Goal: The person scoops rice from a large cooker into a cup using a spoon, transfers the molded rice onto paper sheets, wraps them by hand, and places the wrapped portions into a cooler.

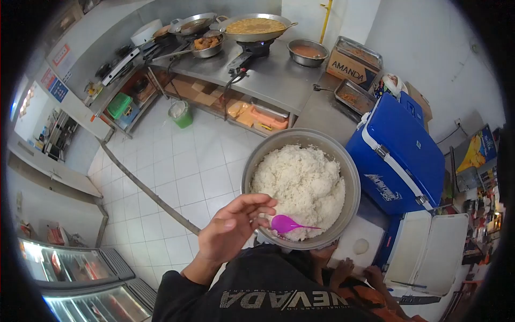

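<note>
While the left hand (233,231) is hovering over the near-left rim of this big metal pot (352,177), its fingers are curling loosely with nothing clearly in their grip. The purple spoon (284,222) is sitting just beyond the fingertips, at the near edge of the rice (300,180); can't tell if they're touching. Skin (324,252) is showing under the pot's near rim, but I can't tell whose, so no read on the right hand.

Room-wise, tiled floor (177,182) is stretching off left of the pot, a steel counter (319,115) is meeting its far side, and a blue cooler (397,155) is crowding its right. Near right, another person's hands (341,271) are resting by a white board (343,244).
</note>
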`<state>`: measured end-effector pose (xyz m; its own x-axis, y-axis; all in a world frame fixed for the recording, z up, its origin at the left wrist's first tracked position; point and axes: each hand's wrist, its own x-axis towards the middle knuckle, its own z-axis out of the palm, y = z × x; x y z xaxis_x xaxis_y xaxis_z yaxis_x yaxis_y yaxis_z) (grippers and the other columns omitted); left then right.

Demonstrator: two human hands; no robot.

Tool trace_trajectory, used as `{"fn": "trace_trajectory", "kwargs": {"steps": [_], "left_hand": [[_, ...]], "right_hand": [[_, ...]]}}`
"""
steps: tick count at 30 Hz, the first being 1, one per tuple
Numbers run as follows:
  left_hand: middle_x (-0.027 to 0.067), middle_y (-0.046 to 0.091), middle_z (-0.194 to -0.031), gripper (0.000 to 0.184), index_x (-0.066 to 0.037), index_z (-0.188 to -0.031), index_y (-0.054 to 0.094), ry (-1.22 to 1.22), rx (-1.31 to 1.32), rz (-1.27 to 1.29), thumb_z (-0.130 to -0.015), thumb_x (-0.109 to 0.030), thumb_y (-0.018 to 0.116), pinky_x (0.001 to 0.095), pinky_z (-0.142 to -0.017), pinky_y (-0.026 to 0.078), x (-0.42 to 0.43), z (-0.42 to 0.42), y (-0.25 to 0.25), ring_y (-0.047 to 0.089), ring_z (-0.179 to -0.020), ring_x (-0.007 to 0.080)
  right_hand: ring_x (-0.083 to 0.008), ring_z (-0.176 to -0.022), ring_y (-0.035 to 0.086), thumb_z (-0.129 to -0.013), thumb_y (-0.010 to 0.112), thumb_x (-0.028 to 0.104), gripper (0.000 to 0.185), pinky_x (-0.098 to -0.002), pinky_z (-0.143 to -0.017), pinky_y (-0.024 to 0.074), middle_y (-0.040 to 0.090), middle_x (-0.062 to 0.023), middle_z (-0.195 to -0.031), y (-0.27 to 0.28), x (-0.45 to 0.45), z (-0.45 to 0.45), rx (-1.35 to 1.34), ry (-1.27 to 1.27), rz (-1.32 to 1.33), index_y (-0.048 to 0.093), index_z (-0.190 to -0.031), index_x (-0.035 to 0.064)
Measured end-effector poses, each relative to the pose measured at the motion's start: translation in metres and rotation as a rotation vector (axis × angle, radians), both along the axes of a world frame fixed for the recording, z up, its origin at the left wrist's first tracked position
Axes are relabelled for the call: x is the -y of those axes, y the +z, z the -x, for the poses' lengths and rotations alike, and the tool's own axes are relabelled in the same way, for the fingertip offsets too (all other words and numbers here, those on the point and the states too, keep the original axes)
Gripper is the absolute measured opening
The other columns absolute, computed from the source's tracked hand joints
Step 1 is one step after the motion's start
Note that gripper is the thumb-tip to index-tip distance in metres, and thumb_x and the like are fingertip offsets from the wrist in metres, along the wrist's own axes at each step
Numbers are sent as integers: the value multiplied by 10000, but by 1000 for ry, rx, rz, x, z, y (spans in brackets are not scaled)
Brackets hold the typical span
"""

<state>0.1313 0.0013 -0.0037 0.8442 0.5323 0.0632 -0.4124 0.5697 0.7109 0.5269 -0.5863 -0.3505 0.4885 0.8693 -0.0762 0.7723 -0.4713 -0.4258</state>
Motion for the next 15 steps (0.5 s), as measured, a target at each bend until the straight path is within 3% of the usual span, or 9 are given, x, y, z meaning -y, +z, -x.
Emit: {"fn": "trace_trajectory", "kwargs": {"steps": [4, 7, 10, 13, 15], "left_hand": [[147, 580, -1297, 556, 46, -1397, 465, 56, -160, -20, -926, -230, 564, 328, -981, 431, -6, 6, -39, 555, -1195, 212], [108, 608, -1215, 465, 26, -1389, 480, 106, -237, 9, -963, -152, 527, 302, -939, 447, -12, 0, -54, 582, -1138, 187], [76, 612, -1139, 444, 12, -1394, 477, 130, -245, 73, -969, -105, 531, 282, -882, 458, -21, -11, -52, 591, -1035, 153], [50, 612, -1019, 512, 11, -1437, 430, 147, -253, -17, -951, -75, 565, 268, -796, 470, -51, -32, -63, 583, -895, 132], [28, 615, -994, 573, -57, -1489, 390, 182, -290, -222, -949, -85, 579, 285, -790, 486, -98, -61, -55, 584, -903, 118]], "right_hand": [[-364, -879, 627, -850, 698, 138, 76, -470, -787, 495, 668, -133, -919, 4, -3, -6, -19, 9, 10, 679, -870, 67], [-361, -874, 629, -853, 696, 142, 78, -469, -785, 496, 670, -131, -911, 4, 0, -9, -23, 9, 14, 680, -863, 66], [-358, -870, 630, -856, 694, 146, 82, -467, -783, 496, 671, -129, -904, -1, 0, -12, -31, 25, 15, 680, -856, 65], [-356, -865, 632, -858, 691, 151, 88, -466, -781, 497, 672, -127, -896, -8, 7, -16, -34, 45, 12, 681, -850, 64], [-354, -861, 633, -860, 690, 154, 92, -465, -779, 497, 673, -125, -891, -10, 9, -18, -40, 48, 23, 681, -845, 64]]}}
